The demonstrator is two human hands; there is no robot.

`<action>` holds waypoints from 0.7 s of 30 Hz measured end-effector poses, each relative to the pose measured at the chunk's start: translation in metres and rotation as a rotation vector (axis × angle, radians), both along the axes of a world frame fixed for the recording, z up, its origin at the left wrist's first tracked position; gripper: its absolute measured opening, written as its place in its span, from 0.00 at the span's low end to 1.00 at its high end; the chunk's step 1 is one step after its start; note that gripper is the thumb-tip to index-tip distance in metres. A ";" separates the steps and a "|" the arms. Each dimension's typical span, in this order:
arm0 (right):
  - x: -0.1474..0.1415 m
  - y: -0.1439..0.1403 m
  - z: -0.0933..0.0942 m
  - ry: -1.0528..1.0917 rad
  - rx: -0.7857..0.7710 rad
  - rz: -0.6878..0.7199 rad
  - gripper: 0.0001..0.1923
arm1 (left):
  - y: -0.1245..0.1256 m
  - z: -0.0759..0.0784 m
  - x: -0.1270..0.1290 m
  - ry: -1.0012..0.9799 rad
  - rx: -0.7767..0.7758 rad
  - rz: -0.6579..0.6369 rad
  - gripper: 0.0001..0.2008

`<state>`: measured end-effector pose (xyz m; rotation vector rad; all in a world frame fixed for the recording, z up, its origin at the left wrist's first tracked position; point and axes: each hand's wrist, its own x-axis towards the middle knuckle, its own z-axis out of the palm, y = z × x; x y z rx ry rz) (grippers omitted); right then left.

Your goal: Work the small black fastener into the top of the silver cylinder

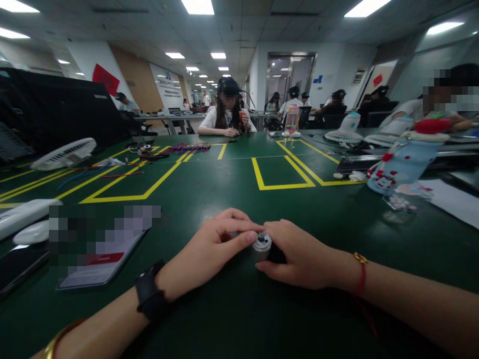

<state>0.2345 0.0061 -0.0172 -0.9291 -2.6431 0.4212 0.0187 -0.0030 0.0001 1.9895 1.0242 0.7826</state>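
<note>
On dark-green tabletop (202, 187), right hand (299, 254) curled around short silver metal cylinder (262, 253); left hand (215, 240) half-closed at its rim, grip unclear; room ahead to yellow tape lines (287, 187).

Lit ceiling panels (198, 6); white wall (339, 62); glass door (290, 75); green tabletop (207, 187).

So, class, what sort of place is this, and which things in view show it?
Probably a shared electronics workroom: loose wires lie on a green table marked with yellow lines, and people sit at other desks behind.
</note>
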 end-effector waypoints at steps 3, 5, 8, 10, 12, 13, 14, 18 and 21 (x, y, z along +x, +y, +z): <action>-0.001 0.001 0.000 -0.002 -0.005 0.000 0.15 | -0.003 -0.002 0.004 -0.005 -0.009 0.036 0.11; -0.001 0.001 -0.001 -0.005 -0.008 -0.001 0.15 | -0.003 -0.002 0.005 -0.016 0.004 0.046 0.10; -0.001 0.001 0.000 -0.014 -0.014 0.001 0.14 | -0.003 -0.001 0.006 -0.034 0.023 0.050 0.08; -0.001 0.001 0.001 -0.007 -0.018 0.006 0.15 | -0.002 0.000 0.006 -0.058 0.006 0.068 0.08; 0.000 0.000 0.001 -0.003 -0.023 0.009 0.15 | -0.001 0.002 0.004 -0.083 -0.014 0.086 0.09; 0.000 0.000 0.002 -0.005 -0.024 0.010 0.14 | 0.000 0.003 0.002 -0.085 -0.017 0.090 0.09; 0.000 -0.001 0.002 -0.009 -0.024 0.008 0.13 | 0.001 0.003 -0.001 -0.075 -0.017 0.089 0.09; 0.000 -0.001 0.004 -0.005 -0.009 -0.004 0.12 | 0.008 0.002 -0.016 0.081 -0.004 0.023 0.10; 0.001 -0.002 0.004 0.002 -0.008 -0.007 0.12 | 0.014 -0.002 -0.024 0.233 0.037 -0.082 0.08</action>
